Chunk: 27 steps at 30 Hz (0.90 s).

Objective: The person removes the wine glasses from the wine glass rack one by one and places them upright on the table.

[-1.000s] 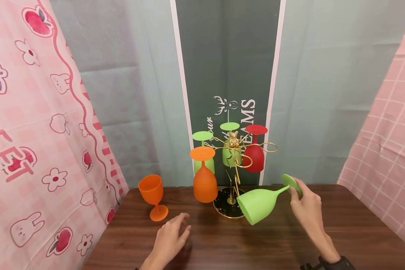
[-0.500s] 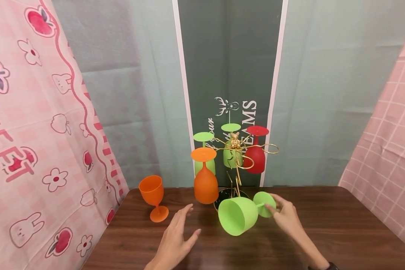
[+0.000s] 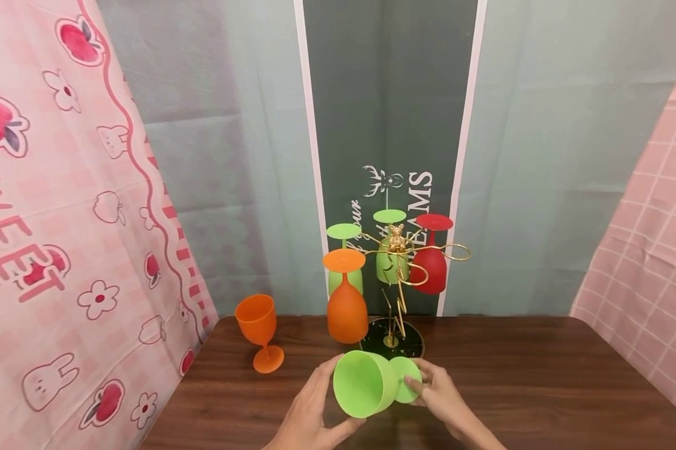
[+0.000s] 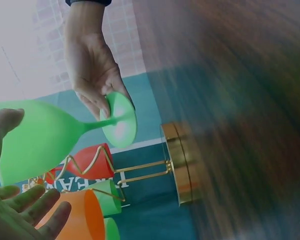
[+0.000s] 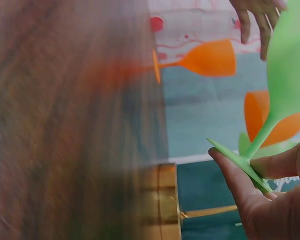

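A light green goblet is held above the table on its side, its mouth facing left and toward me. My right hand pinches its round foot, thumb on the stem side and fingers behind. Around the bowl spreads my left hand, fingers extended along the far side and thumb at the near side, right by the rim. Just behind stands a gold wire rack on a round black base. Upside down on it hang an orange goblet, a red goblet and two green goblets.
An upright orange goblet stands on the brown wooden table at the left. The rack's right-hand wire loops bear no goblet. Behind the table hangs a grey-green curtain, with pink cloth at the sides.
My right hand has brought the green goblet left and lower, turning its mouth toward me. My left hand has moved right and opened around the bowl. The hanging goblets stay on the rack.
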Tool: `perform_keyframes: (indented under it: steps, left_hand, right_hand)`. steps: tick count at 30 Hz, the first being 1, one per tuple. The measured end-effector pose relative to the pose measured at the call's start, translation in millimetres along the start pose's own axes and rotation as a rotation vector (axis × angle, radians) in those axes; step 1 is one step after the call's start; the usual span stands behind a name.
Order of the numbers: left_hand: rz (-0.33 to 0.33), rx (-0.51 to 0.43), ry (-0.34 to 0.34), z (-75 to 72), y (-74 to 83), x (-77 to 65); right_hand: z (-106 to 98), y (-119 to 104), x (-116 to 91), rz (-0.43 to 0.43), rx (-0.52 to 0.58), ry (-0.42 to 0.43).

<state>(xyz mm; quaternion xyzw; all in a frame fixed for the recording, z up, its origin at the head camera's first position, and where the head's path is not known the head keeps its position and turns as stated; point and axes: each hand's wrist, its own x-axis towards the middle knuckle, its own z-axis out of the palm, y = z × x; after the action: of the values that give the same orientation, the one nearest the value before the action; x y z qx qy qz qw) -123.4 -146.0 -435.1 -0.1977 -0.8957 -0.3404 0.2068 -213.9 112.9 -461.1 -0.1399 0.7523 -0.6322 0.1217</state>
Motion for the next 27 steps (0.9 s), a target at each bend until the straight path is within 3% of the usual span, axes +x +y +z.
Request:
perform_keyframes:
  steps: [8, 13, 16, 20, 22, 27]
  left_hand:
    - [-0.099, -0.230, -0.022, 5.3, 4.1, -3.1]
    - [-0.099, -0.361, -0.028, 8.0, 4.8, -5.2]
    - [-0.061, -0.381, -0.015, 9.4, 3.4, -6.2]
    - [-0.081, -0.407, 0.018, 9.1, 4.0, -5.8]
    - [-0.108, -0.412, 0.051, 8.0, 4.6, -4.7]
    - [-0.082, -0.336, 0.169, 1.9, 0.7, 0.4]
  right_hand:
    - [18.0, 9.0, -3.1, 0.009, 0.112, -0.122]
    - [25.0, 16.1, -4.1, 0.018, 0.153, -0.200]
    - [28.5, 20.0, -4.8, 0.042, 0.179, -0.255]
    - [31.9, 22.1, -5.9, 0.064, 0.205, -0.293]
    - [32.6, 22.1, -6.2, 0.069, 0.217, -0.298]
    - [27.9, 20.3, -4.7, 0.061, 0.260, -0.330]
